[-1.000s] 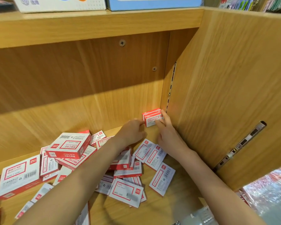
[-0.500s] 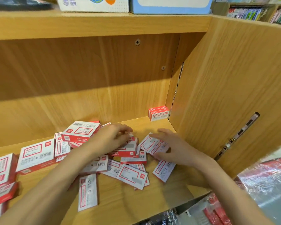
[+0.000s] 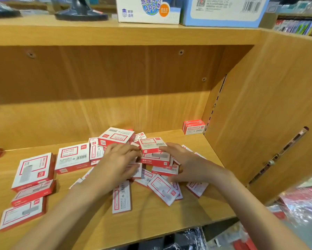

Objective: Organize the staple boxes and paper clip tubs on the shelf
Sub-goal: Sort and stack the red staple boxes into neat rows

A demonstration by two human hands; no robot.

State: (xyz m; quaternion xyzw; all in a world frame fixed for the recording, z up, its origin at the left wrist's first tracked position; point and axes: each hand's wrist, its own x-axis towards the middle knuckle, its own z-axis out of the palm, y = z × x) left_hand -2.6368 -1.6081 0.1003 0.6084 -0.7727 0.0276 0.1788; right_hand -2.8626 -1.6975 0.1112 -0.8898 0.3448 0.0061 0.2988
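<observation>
Two hands: your left hand (image 3: pixel 121 159) and right hand (image 3: pixel 184 165) flank the raised staple box (image 3: pixel 152 145), fingers curled against its ends; firm grasp cannot be told.
Box location: centre of frame, atop the loose pile (image 3: pixel 151 174).
Long axis: left-right, between your palms.
Destination: placed boxes (image 3: pixel 194 127) lie up-right, in the back corner; right hand nearer.
Surface: wooden shelf (image 3: pixel 151 217), room free beside the corner.

Staple boxes (image 3: pixel 115 170) lie heaped mid-shelf (image 3: pixel 151 222); one box (image 3: pixel 194 127) stands in the back-right corner.
</observation>
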